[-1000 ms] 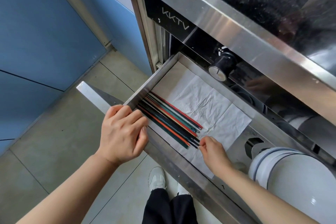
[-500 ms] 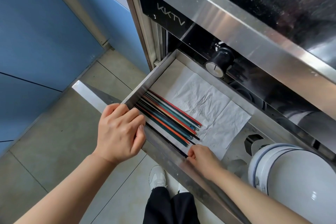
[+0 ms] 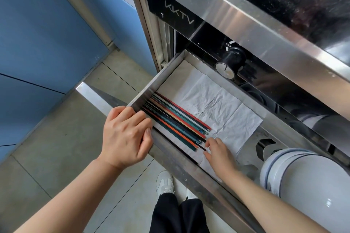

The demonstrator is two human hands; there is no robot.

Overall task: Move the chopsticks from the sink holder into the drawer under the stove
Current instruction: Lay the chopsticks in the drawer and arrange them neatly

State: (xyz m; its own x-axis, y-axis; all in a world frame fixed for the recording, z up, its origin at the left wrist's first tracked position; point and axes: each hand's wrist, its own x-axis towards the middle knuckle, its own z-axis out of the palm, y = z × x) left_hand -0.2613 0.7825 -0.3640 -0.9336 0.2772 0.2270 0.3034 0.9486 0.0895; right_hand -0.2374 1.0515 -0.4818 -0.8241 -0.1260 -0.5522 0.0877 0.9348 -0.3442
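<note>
Several red, teal, black and orange chopsticks [image 3: 176, 122] lie side by side on white paper in the open steel drawer [image 3: 149, 91] under the stove. My left hand [image 3: 126, 135] grips the drawer's front left corner, fingers curled over its edge. My right hand [image 3: 219, 154] rests inside the drawer on the paper, fingers spread, with the fingertips touching the near ends of the chopsticks. One black chopstick lies apart from the bundle, along the drawer's front wall.
White paper liner [image 3: 223, 106] covers the drawer floor. A black stove knob [image 3: 230, 62] juts out above the drawer's back edge. Stacked white bowls [image 3: 303, 176] sit at the drawer's right. Blue cabinet doors [image 3: 37, 43] stand to the left. My shoe [image 3: 164, 181] is on the tiled floor below.
My right hand moved from the drawer's front wall back to the chopstick ends and spread its fingers. My left hand stayed on the drawer corner.
</note>
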